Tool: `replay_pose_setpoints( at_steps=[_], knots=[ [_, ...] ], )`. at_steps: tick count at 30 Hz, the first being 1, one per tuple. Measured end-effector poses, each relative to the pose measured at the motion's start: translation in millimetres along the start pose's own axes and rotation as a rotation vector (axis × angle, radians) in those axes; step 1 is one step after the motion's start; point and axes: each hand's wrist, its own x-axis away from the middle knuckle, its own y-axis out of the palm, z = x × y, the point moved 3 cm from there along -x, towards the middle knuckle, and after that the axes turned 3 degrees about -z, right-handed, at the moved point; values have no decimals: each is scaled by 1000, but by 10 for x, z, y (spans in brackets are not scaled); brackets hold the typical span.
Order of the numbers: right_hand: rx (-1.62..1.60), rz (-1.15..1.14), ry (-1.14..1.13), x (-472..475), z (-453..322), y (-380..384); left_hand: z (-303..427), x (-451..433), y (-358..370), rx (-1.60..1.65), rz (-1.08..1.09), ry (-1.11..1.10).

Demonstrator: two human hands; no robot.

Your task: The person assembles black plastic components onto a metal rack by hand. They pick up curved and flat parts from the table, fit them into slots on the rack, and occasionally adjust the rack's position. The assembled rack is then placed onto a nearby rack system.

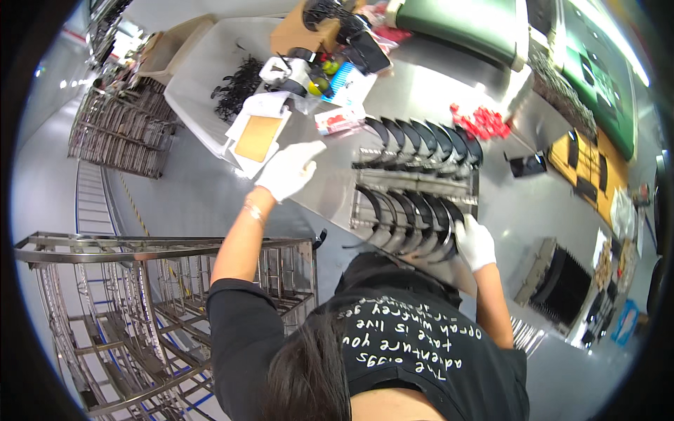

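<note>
My left hand point(288, 171), in a white glove, is over the left edge of the steel table point(329, 194) with nothing visible in it. Its thumb stands apart from the fingers. Close beyond it is a tan sheet point(258, 138) on white paper. Before me stands a metal wire rack point(416, 184) with two rows of curved black glossy strips. My right hand point(476, 244), also gloved in white, is at the right end of the near row point(416, 221). Its fingertips meet the last strip; whether they grip it is hidden.
A white bin point(200, 89) holds dark scraps at the back left. Red pieces point(482, 122) lie beyond the rack, near a green conveyor point(463, 23). On the right are a yellow board point(584, 173) and a black finned block point(561, 287). Metal trolley frames point(174, 252) stand at my left.
</note>
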Motion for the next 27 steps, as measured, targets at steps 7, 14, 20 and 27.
replay_pose_setpoints(
  at_steps=[7, 14, 20, 27],
  knots=[
    [-465, 92, 368, 435, 487, -352, -2309, -1174, 340, 233, 699, -537],
    [-365, 235, 442, 989, 872, -277, -2587, -1842, 734, -11, 354, -921],
    [-291, 211, 364, 819, 543, -575, -2184, -1508, -292, -165, 644, -939],
    [-574, 254, 227, 452, -87, -1307, -94, -1402, -1279, 1523, 44, -33]
  ],
)
